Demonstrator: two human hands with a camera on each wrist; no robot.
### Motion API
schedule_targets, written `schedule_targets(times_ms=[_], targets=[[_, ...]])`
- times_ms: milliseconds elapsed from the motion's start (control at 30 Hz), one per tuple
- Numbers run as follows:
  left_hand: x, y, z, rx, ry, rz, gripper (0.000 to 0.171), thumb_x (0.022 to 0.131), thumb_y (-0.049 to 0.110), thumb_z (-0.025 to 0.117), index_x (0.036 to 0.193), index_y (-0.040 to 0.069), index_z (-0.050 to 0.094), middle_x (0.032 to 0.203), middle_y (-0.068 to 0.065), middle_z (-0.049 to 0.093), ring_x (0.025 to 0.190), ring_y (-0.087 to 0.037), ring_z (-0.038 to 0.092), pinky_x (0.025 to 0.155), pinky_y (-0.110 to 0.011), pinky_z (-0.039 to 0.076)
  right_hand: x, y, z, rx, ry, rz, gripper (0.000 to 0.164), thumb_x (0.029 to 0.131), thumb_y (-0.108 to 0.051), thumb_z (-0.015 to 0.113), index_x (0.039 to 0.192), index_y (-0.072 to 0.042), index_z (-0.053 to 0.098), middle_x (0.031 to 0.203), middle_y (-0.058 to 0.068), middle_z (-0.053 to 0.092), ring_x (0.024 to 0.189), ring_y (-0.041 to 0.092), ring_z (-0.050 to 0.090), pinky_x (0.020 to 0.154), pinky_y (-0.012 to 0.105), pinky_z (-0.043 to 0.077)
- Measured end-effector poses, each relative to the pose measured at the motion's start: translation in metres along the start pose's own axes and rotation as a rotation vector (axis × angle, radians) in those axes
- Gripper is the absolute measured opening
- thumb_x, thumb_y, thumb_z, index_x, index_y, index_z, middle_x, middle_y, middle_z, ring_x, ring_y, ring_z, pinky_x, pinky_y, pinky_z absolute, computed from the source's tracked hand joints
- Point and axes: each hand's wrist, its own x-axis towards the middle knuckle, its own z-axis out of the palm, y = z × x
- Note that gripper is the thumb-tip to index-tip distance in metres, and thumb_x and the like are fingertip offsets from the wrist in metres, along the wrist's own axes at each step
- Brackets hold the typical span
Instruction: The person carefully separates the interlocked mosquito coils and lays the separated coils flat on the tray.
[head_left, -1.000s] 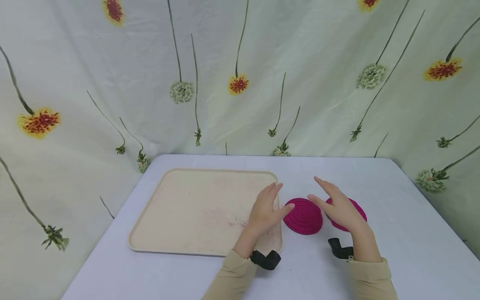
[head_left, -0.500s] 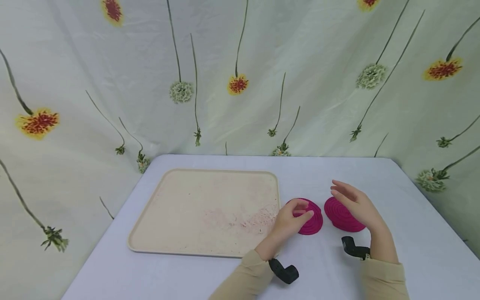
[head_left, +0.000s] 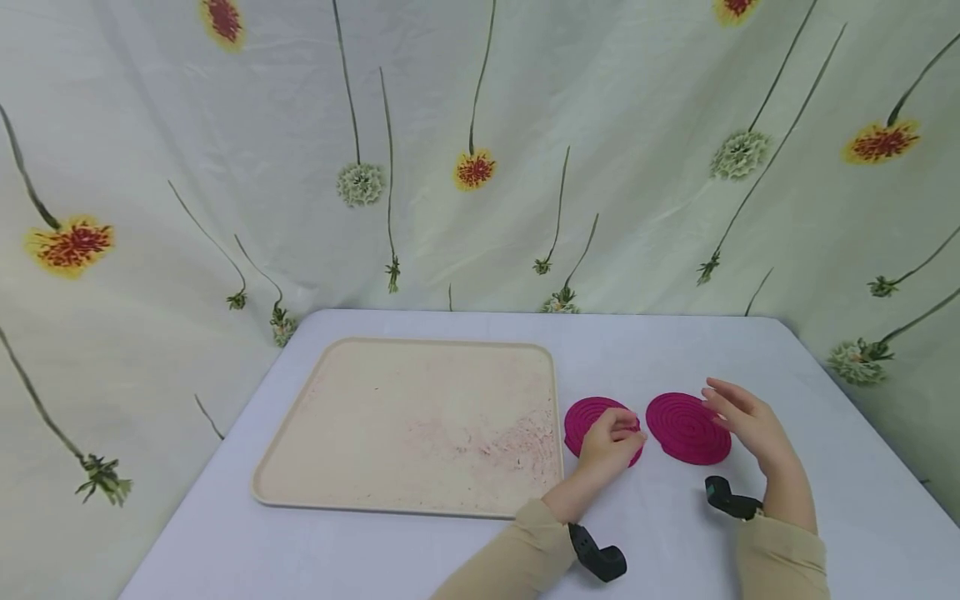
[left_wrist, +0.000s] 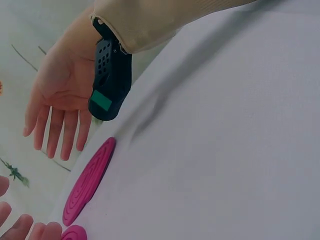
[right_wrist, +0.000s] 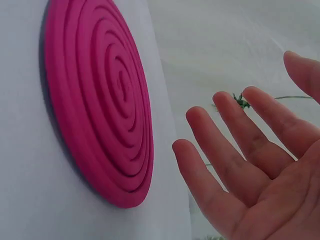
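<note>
Two flat magenta spirals, each coiled from a rope of what looks like modelling clay, lie side by side on the table. My left hand [head_left: 609, 446] hovers over the right part of the left spiral [head_left: 579, 423], its fingers loosely bent with nothing in them. Just right of the right spiral [head_left: 684, 432] is my right hand [head_left: 759, 429], fingertips at the spiral's edge in the head view. From the right wrist, that spiral [right_wrist: 100, 100] stands apart from the spread, relaxed fingers [right_wrist: 220, 155]. The left wrist view shows left fingertips [left_wrist: 20, 227] near both spirals.
A large cream tray [head_left: 375, 392] with a raised rim and reddish smears lies to the left on the white-covered table [head_left: 660, 350]. Behind hangs a flower-print cloth [head_left: 637, 125]. Each wrist carries a black camera mount [head_left: 597, 557].
My left hand has moved right, from the tray's edge to over the left spiral. The right hand has also moved right, uncovering most of the right spiral. Both spirals stay put.
</note>
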Motion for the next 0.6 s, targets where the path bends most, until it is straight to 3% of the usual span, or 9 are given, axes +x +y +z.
schedule_targets(times_ms=[167, 267, 367, 533, 600], targets=[[-0.001, -0.001, 0.011, -0.089, -0.042, -0.058, 0.025, 0.083, 0.008, 0.068, 0.107, 0.002, 0.063, 0.101, -0.006, 0.063, 0.084, -0.009, 0.059, 0.066, -0.02, 0.053, -0.001, 0.01, -0.007, -0.009, 0.061, 0.029, 0.076, 0.092, -0.059, 0.041, 0.143, -0.004, 0.036, 0.136, 0.023, 0.045, 0.115, 0.026, 0.049, 0.078, 0.017, 0.051], [-0.001, -0.001, 0.018, -0.13, -0.05, -0.106, 0.027, 0.083, 0.008, 0.068, 0.109, 0.004, 0.062, 0.103, -0.004, 0.061, 0.084, -0.008, 0.058, 0.067, -0.022, 0.053, 0.0, 0.016, -0.008, -0.008, 0.093, 0.052, 0.074, 0.092, -0.058, 0.041, 0.142, -0.004, 0.038, 0.138, 0.021, 0.043, 0.118, 0.028, 0.047, 0.075, 0.012, 0.048], [0.0, 0.0, 0.024, -0.097, -0.043, -0.128, 0.031, 0.083, 0.01, 0.068, 0.112, 0.006, 0.062, 0.108, -0.003, 0.061, 0.089, -0.011, 0.059, 0.072, -0.025, 0.053, 0.0, 0.017, -0.008, 0.004, 0.121, 0.078, 0.075, 0.091, -0.059, 0.041, 0.141, -0.004, 0.039, 0.139, 0.021, 0.042, 0.121, 0.033, 0.042, 0.079, 0.017, 0.049], [0.0, 0.001, 0.033, -0.056, -0.031, -0.175, 0.036, 0.082, 0.014, 0.07, 0.117, 0.01, 0.063, 0.115, -0.006, 0.06, 0.099, -0.018, 0.059, 0.081, -0.033, 0.052, -0.006, 0.008, -0.008, 0.014, 0.155, 0.14, 0.076, 0.091, -0.06, 0.041, 0.141, -0.002, 0.039, 0.139, 0.024, 0.04, 0.124, 0.038, 0.039, 0.093, 0.046, 0.044], [0.001, 0.001, 0.036, -0.053, -0.028, -0.191, 0.037, 0.082, 0.014, 0.07, 0.119, 0.012, 0.062, 0.116, -0.007, 0.059, 0.101, -0.02, 0.059, 0.083, -0.036, 0.052, -0.011, -0.002, -0.008, 0.018, 0.168, 0.164, 0.075, 0.091, -0.059, 0.043, 0.14, -0.002, 0.041, 0.138, 0.024, 0.041, 0.123, 0.038, 0.039, 0.093, 0.048, 0.043]])
